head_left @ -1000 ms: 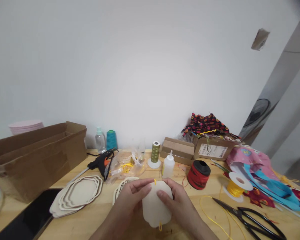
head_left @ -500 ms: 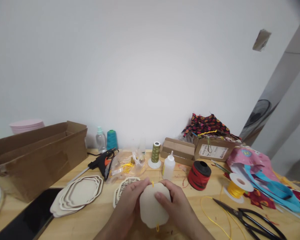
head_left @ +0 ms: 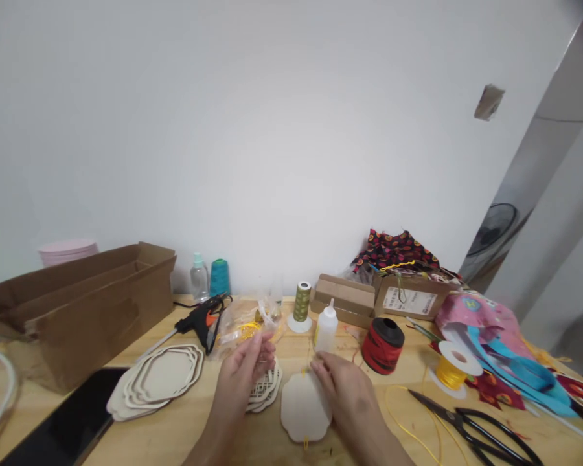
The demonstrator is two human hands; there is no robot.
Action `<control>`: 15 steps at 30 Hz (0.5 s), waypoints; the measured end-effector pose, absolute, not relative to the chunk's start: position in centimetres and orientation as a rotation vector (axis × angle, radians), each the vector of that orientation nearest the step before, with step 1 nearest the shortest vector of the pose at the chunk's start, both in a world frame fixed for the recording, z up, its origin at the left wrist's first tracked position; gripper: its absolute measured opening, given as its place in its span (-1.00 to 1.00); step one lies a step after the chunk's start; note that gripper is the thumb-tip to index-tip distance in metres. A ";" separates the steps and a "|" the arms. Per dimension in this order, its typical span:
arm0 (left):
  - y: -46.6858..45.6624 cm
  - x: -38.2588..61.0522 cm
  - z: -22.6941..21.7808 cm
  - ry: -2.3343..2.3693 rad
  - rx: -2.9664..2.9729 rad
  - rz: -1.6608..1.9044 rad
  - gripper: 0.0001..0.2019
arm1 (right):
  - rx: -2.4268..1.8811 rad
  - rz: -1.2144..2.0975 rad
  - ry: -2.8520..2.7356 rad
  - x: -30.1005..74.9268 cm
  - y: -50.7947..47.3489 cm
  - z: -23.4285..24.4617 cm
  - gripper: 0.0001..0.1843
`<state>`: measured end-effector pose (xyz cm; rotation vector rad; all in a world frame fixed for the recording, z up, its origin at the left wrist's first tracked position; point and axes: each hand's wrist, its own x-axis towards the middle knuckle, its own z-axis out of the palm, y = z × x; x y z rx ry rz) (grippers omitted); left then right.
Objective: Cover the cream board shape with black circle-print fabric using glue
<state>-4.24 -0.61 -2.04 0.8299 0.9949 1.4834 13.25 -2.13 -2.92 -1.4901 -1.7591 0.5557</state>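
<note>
A pale scalloped wooden panel (head_left: pixel 304 409) with a yellow cord through it lies flat on the wooden table (head_left: pixel 184 427). My right hand (head_left: pixel 347 396) rests on its right edge, fingers stretched toward the panel's top. My left hand (head_left: pixel 245 372) hovers over a small stack of lattice-cut wooden pieces (head_left: pixel 267 388) just left of the panel, fingers loosely curled together; whether they pinch anything is hidden.
A stack of wooden frames (head_left: pixel 158 380), a glue gun (head_left: pixel 201 318), a glue bottle (head_left: pixel 326 327), thread spools (head_left: pixel 301 304), a red cord spool (head_left: pixel 383 336), a yellow cord spool (head_left: pixel 453 369), black scissors (head_left: pixel 471 427), a cardboard box (head_left: pixel 78 304) and a dark tablet (head_left: pixel 63 421) surround the hands.
Both hands held the panel up; now it lies on the table. My left hand has let go and moved left over the lattice pieces. The camera has tilted slightly.
</note>
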 end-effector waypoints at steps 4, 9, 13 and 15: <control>-1.2 -4.4 -1.4 1.094 1.000 1.546 -0.66 | -1.452 0.223 -1.796 13.9 -2.4 -1.8 -0.67; -1.5 -4.5 -1.0 1.218 1.267 1.550 -0.79 | -1.404 0.259 -1.710 14.2 -2.0 -1.9 -0.64; -1.6 -4.5 -0.6 1.282 1.472 1.484 -0.88 | -1.384 0.298 -1.770 13.9 -1.9 -2.3 -0.58; -2.4 -4.4 -0.3 1.302 1.555 1.419 -0.90 | -1.384 0.346 -1.804 13.8 -1.9 -2.5 -0.57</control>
